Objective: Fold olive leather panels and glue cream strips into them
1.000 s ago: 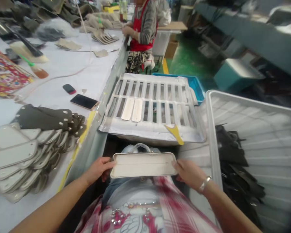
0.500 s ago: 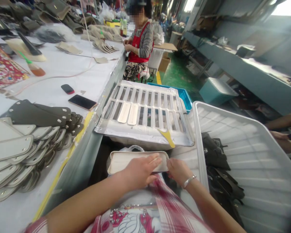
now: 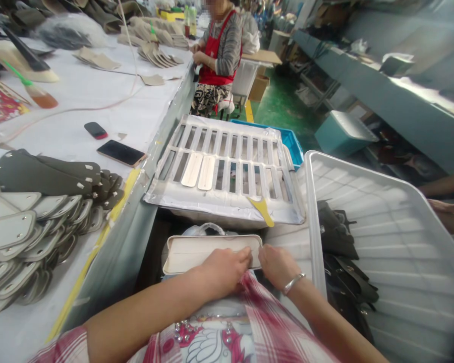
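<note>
Close to my body lies a long cream panel [image 3: 196,252] with rounded corners and a raised rim, its inner side facing up. My left hand [image 3: 229,267] rests over its near right part, fingers bent and closed on it; the thumb is hidden. At the panel's right end my right hand [image 3: 278,264] pinches the rim, with the fingertips partly hidden. Just beyond is a white slatted rack [image 3: 227,204], bearing two narrow cream strips [image 3: 205,173] and a yellow scraper [image 3: 263,210].
On the table [image 3: 109,101] at left lie stacked white panels [image 3: 11,232], grey pieces [image 3: 41,174] and a phone [image 3: 121,153]. A white bin [image 3: 397,212] at right holds dark pieces [image 3: 336,232]. A co-worker [image 3: 223,50] sits ahead; another person's arm shows at far right.
My left hand's fingers have gone from lying flat on the panel to bent and drawn in. My right hand stays at the right end. The view has shifted slightly.
</note>
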`<state>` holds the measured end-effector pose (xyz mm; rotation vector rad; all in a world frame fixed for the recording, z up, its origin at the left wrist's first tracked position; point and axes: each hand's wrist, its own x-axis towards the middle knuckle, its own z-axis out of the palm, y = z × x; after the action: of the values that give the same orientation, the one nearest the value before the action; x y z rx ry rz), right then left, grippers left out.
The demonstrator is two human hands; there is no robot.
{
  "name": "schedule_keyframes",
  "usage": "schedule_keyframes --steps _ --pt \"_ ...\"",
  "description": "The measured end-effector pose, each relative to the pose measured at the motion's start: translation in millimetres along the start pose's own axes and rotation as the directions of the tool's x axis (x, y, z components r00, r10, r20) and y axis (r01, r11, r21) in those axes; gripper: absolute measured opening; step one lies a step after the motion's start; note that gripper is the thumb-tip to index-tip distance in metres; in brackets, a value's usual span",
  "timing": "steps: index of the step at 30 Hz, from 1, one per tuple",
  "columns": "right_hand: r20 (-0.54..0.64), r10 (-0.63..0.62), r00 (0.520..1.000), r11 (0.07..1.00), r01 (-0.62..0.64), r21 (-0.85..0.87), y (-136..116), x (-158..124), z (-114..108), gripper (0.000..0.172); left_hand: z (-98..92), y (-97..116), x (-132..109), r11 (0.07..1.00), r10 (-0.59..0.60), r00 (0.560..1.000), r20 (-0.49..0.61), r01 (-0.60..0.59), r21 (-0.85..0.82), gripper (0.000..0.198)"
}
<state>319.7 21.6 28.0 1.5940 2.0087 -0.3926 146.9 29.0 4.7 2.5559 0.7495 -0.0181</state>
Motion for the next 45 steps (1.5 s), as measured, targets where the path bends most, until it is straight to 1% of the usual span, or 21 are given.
schedule_keyframes --steps 2,3,6,8,11,14,15,17,18,19,20,21,22,23,24,28,35,38,41,45 --pt "-0.003 0.02 1.0 1.0 -0.02 0.017 0 2 1 0.026 -0.1 1 1 1.0 -0.003 1.0 0.017 0.002 0.029 0.065" --pt "-0.003 0.024 1.0 0.999 -0.024 0.028 0 2 1 0.026 -0.6 1 1 0.999 -0.002 1.0 0.026 0.001 0.043 0.066" --pt "0.005 0.025 1.0 0.997 -0.026 0.069 0 2 0 0.016 -3.6 2 0 0.997 -0.004 0.999 0.045 0.001 0.078 0.066" --pt "0.002 0.039 0.999 0.993 -0.039 0.108 -1 2 0 0.014 -5.8 2 -1 0.995 -0.011 0.999 0.05 0.006 0.102 0.065" --pt "-0.014 0.074 0.997 0.978 -0.069 0.195 -3 2 1 0.015 -8.9 2 -2 0.991 -0.015 0.999 0.05 0.008 0.137 0.066" --pt "-0.013 0.087 0.996 0.937 -0.077 0.342 0 4 4 0.014 -10.9 3 -3 0.991 -0.009 0.998 0.056 0.001 0.137 0.072" --pt "0.002 0.084 0.996 0.909 -0.077 0.41 3 4 6 0.018 -11.3 4 -4 0.992 -0.007 0.998 0.056 0.0 0.129 0.073" --pt "0.049 0.068 0.996 0.839 -0.084 0.538 12 3 12 0.037 -11.2 4 -4 0.994 -0.006 0.999 0.044 0.001 0.111 0.074" --pt "0.079 0.059 0.995 0.783 -0.095 0.615 17 3 15 0.047 -11.0 4 -4 0.995 -0.004 0.999 0.037 0.0 0.101 0.074" --pt "0.116 0.048 0.992 0.676 -0.118 0.727 22 3 20 0.052 -10.6 4 -5 0.996 -0.002 1.0 0.031 -0.001 0.091 0.073" --pt "0.154 0.03 0.988 0.521 -0.146 0.841 26 2 24 0.052 -10.2 4 -5 0.997 0.002 1.0 0.028 -0.005 0.081 0.073" --pt "0.183 0.003 0.983 0.336 -0.174 0.926 30 2 29 0.048 -9.8 3 -5 0.998 0.007 1.0 0.025 -0.008 0.07 0.074" --pt "0.201 -0.024 0.979 0.155 -0.195 0.968 33 2 33 0.044 -9.5 2 -5 0.998 0.012 1.0 0.021 -0.013 0.062 0.074" --pt "0.21 -0.048 0.977 0.004 -0.21 0.978 35 2 37 0.043 -9.5 1 -5 0.998 0.016 1.0 0.017 -0.017 0.055 0.074" --pt "0.212 -0.066 0.975 -0.091 -0.217 0.972 36 2 41 0.045 -9.5 1 -4 0.998 0.019 1.0 0.012 -0.019 0.052 0.074" --pt "0.212 -0.127 0.969 -0.192 -0.234 0.953 39 4 45 0.048 -10.8 -2 -2 0.999 0.02 1.0 0.017 -0.02 0.046 0.074" --pt "0.248 -0.191 0.95 -0.237 -0.289 0.927 46 12 45 0.045 -12.6 -5 1 0.999 0.033 0.998 0.049 -0.034 0.025 0.076" --pt "0.24 -0.219 0.946 -0.229 -0.289 0.93 49 16 49 0.044 -14.5 -5 1 0.999 0.03 0.998 0.057 -0.031 0.017 0.076" --pt "0.233 -0.236 0.943 -0.171 -0.276 0.946 51 20 49 0.047 -15.8 -6 1 0.999 0.031 0.998 0.062 -0.031 0.011 0.077" --pt "0.256 -0.206 0.944 -0.044 -0.27 0.962 50 24 41 0.05 -15.6 -7 3 0.999 0.037 0.997 0.074 -0.038 0.011 0.077"
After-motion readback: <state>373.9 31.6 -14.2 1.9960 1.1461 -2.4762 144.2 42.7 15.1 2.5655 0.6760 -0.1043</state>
